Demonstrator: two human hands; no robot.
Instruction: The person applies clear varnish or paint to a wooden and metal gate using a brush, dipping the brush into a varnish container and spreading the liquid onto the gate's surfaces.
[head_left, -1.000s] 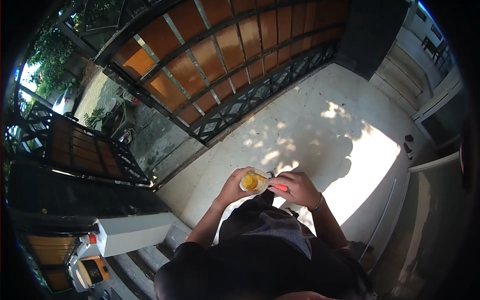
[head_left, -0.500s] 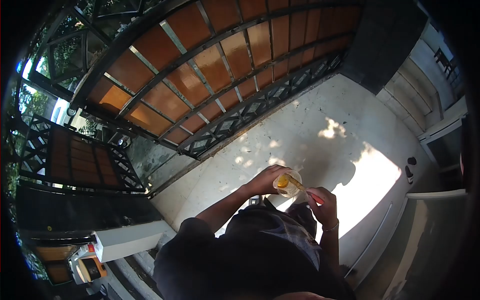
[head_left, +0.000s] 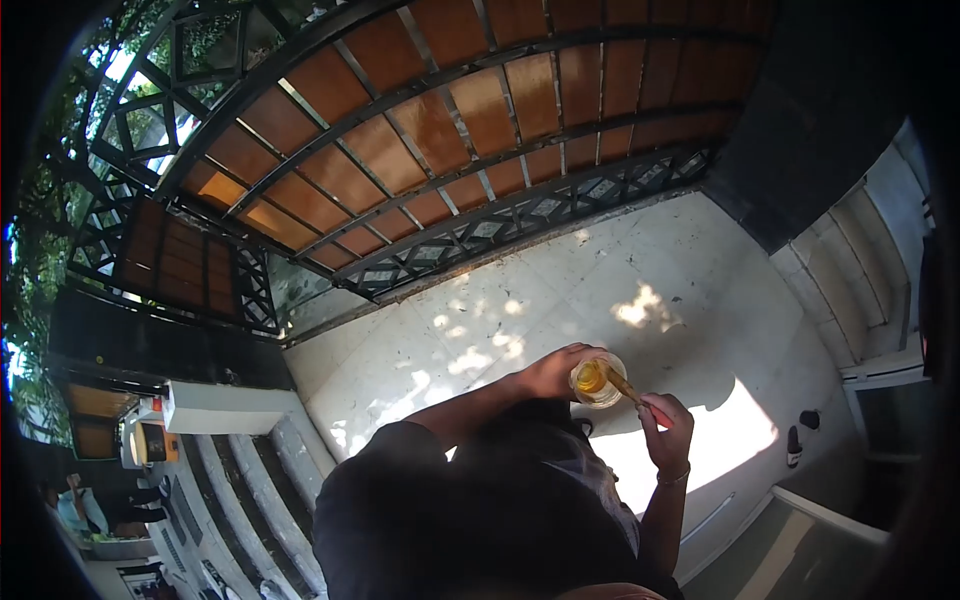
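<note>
My left hand (head_left: 560,374) is closed around a clear cup (head_left: 597,397), holding it in front of my body. Yellow-orange stuff, perhaps paint, shows inside the cup. A paintbrush (head_left: 622,384) slants into the cup, its yellowish end over the opening. At its red end, my right hand (head_left: 668,428) grips the handle, with fingers pinched around it. The brush's tip inside the cup is too small to make out clearly.
A large gate (head_left: 400,150) with orange-brown panels and black bars stands ahead. Steps lie at left (head_left: 240,500) and right (head_left: 840,260). Dark footwear (head_left: 795,447) rests on the pale floor (head_left: 560,300). Another person (head_left: 90,508) is at the lower left.
My view has turned and shifted, so the cup and both hands appear farther right and slightly lower. Another person has come into view at lower left. Both grips look the same.
</note>
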